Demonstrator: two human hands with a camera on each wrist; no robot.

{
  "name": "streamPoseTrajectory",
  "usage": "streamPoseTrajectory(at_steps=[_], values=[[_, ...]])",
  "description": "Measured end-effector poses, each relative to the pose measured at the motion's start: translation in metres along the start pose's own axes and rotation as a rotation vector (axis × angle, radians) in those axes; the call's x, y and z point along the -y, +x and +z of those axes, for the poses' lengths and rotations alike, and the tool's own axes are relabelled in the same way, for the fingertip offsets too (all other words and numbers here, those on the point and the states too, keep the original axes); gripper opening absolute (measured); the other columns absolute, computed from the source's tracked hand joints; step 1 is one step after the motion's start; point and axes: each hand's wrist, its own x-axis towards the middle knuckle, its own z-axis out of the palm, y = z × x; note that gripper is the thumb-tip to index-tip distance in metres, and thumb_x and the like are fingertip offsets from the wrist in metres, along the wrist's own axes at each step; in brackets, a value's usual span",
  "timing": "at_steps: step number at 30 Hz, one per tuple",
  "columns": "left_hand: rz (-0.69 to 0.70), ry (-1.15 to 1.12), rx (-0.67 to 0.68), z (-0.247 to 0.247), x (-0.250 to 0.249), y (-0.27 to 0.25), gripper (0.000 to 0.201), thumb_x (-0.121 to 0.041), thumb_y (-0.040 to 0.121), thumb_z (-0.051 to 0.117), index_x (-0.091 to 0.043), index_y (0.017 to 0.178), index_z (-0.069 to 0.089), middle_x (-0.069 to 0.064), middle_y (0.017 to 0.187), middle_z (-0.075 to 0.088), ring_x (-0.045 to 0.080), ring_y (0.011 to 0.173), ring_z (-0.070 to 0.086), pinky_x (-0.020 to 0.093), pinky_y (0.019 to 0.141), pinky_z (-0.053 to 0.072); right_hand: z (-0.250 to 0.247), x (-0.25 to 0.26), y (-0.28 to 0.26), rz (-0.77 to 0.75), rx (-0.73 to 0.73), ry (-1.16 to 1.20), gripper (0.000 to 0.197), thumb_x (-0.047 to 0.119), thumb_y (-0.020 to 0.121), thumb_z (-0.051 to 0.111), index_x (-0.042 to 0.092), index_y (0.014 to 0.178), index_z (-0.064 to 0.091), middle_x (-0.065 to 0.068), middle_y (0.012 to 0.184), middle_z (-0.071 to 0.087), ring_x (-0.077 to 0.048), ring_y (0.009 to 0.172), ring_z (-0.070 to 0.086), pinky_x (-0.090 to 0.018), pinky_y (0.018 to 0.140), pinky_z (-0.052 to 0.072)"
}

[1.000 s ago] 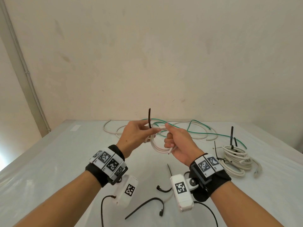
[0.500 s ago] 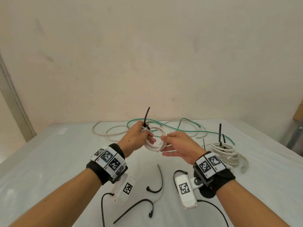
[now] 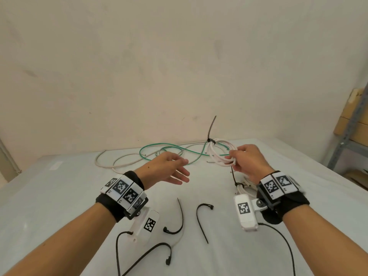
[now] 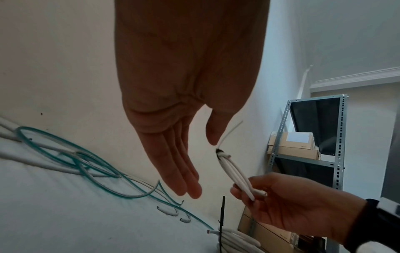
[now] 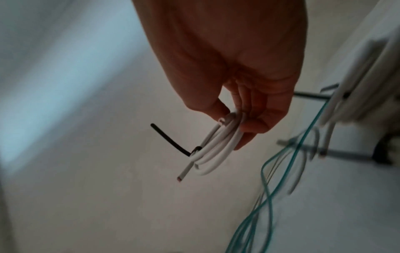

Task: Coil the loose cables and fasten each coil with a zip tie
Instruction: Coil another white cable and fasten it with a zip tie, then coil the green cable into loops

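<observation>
White coil point(image 3: 220, 154), zip tie point(image 3: 211, 130) cinched at its far end, held in the air over the table point(image 3: 59, 206), pinched by right hand point(image 3: 249, 162). Left hand point(image 3: 169, 168) has let go since 0.5 s ago, fingers straight and holding nothing; coil shifted rightward. Left wrist view alone shows a second tied coil point(image 4: 233, 241) on the table below. Green cable point(image 3: 169, 150) loose behind; spare ties point(image 3: 201, 220) near the wrists.

Head view: above and behind both forearms, facing forward-down over the tabletop point(image 3: 59, 206). Wrist views: close under each palm, facing fingerward. All three share the white coil point(image 3: 220, 154) point(image 4: 236, 172) point(image 5: 216, 150) in the right grip; the right view seems motion-blurred.
</observation>
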Motion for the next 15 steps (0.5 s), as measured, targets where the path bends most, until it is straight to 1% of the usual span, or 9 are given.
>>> streamPoseTrajectory(at_steps=[2,3,5,6,8,9,10,12,15], values=[[0.007,0.031,0.019,0.003,0.001,0.001,0.028,-0.022,0.106,0.057,0.001,0.120,0.064,0.021,0.108,0.076,0.031,0.096,0.077,0.046,0.092,0.061,-0.028,-0.008,0.018,0.005,-0.139,-0.197,0.015,0.007,0.091,0.063,-0.005,0.087,0.071,-0.026,0.090,0.075,-0.033,0.074,0.071,-0.040,0.071,0.061],[0.012,0.041,0.027,0.005,0.001,0.002,0.027,-0.020,0.106,0.057,0.002,0.119,0.065,0.021,0.107,0.076,0.032,0.096,0.077,0.046,0.091,0.062,-0.040,-0.012,0.025,0.024,-0.191,-0.291,0.019,0.009,0.088,0.062,-0.008,0.088,0.071,-0.027,0.089,0.075,-0.037,0.076,0.072,-0.043,0.073,0.062],[0.024,0.055,0.042,0.008,0.001,0.003,0.027,-0.018,0.106,0.055,0.003,0.117,0.067,0.022,0.107,0.076,0.032,0.097,0.077,0.046,0.092,0.062,-0.057,-0.019,0.029,0.082,-0.257,-0.454,0.020,0.008,0.088,0.059,-0.010,0.089,0.068,-0.028,0.096,0.073,-0.040,0.087,0.069,-0.037,0.067,0.054],[0.029,0.059,0.050,0.010,0.000,0.004,0.027,-0.018,0.106,0.054,0.003,0.116,0.067,0.022,0.107,0.076,0.032,0.097,0.077,0.046,0.092,0.061,-0.062,-0.023,0.030,0.100,-0.281,-0.518,0.016,0.007,0.089,0.059,-0.007,0.084,0.064,-0.029,0.102,0.071,-0.040,0.093,0.067,-0.035,0.068,0.048],[0.038,0.058,0.062,0.013,-0.001,0.006,0.027,-0.018,0.107,0.053,0.002,0.116,0.068,0.022,0.108,0.076,0.033,0.098,0.077,0.045,0.092,0.062,-0.067,-0.032,0.034,0.115,-0.305,-0.604,0.019,0.005,0.092,0.058,-0.001,0.075,0.054,-0.032,0.112,0.067,-0.045,0.105,0.063,-0.039,0.076,0.048],[0.041,0.057,0.064,0.014,-0.001,0.007,0.027,-0.018,0.106,0.053,0.002,0.116,0.068,0.022,0.108,0.076,0.033,0.098,0.077,0.045,0.091,0.062,-0.067,-0.035,0.036,0.128,-0.319,-0.635,0.017,0.005,0.093,0.058,-0.002,0.078,0.055,-0.033,0.117,0.064,-0.047,0.109,0.062,-0.042,0.082,0.049],[0.043,0.058,0.066,0.015,-0.001,0.007,0.027,-0.017,0.106,0.053,0.002,0.116,0.069,0.022,0.107,0.076,0.033,0.098,0.077,0.045,0.091,0.062,-0.066,-0.038,0.035,0.133,-0.328,-0.667,0.012,0.005,0.095,0.058,-0.004,0.088,0.059,-0.033,0.122,0.062,-0.048,0.112,0.061,-0.043,0.087,0.050],[0.045,0.062,0.068,0.015,-0.002,0.007,0.026,-0.017,0.106,0.053,0.002,0.115,0.069,0.021,0.107,0.076,0.033,0.099,0.076,0.045,0.091,0.062,-0.065,-0.045,0.038,0.131,-0.328,-0.729,0.022,0.008,0.097,0.057,-0.006,0.111,0.063,-0.031,0.129,0.058,-0.048,0.115,0.060,-0.043,0.091,0.050],[0.036,0.063,0.065,0.013,0.001,0.004,0.026,-0.017,0.106,0.053,0.002,0.114,0.070,0.021,0.107,0.076,0.033,0.099,0.076,0.045,0.091,0.062,-0.066,-0.049,0.035,0.144,-0.288,-0.796,0.025,0.011,0.095,0.055,-0.003,0.114,0.064,-0.028,0.126,0.061,-0.046,0.112,0.061,-0.041,0.088,0.050]])
